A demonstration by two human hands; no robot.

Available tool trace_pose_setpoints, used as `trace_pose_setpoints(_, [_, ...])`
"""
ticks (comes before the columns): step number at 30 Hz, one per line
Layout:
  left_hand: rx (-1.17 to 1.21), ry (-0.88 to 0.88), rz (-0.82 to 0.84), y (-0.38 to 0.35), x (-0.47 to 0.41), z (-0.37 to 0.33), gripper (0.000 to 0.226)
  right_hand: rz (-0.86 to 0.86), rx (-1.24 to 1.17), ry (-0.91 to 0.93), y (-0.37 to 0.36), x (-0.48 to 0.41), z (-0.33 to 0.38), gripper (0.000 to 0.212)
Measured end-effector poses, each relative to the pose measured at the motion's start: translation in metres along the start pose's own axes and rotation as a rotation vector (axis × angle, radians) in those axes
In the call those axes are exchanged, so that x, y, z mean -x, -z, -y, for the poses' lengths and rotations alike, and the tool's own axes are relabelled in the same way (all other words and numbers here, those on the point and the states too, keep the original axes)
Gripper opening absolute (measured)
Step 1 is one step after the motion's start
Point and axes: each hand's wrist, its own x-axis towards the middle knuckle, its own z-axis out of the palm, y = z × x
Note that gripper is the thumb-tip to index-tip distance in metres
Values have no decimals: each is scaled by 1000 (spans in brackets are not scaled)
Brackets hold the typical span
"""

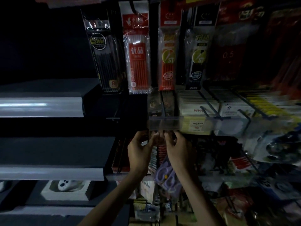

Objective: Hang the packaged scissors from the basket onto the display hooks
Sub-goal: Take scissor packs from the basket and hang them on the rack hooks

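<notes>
Left hand [140,152] and right hand [177,149], fingers curled, pinch the top of the packaged scissors [167,178] hanging between the wrists.
Pack likely light, flat, slick-filmed; best held at the header beside its hang hole. Beyond: clear price rail [164,123], pen packs [138,62]; hook indiscernible.

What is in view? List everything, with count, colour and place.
packaged scissors: one, purple, hanging between the hands, centre
refill packs: five countable; black, red-and-white, red, black, dark red; hanging along the top row
shelves: at least two, grey, stacked on the left
price rail: one, clear, just above the hands
box: one, white, lower left below the shelves
other hanging goods: too blurred to count, mixed colours, right side
left hand: one, holds the pack's top from the left
right hand: one, holds the pack's top from the right
</notes>
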Motion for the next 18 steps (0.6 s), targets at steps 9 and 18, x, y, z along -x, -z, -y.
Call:
trace_pose_setpoints(9, [-49,46,-21,2,-1,-6,25,-57,-11,22,-3,2,-5,46])
trace_pose_setpoints(18, [-125,57,22,10,3,-2,42,-239,0,46,23,29,-9,45])
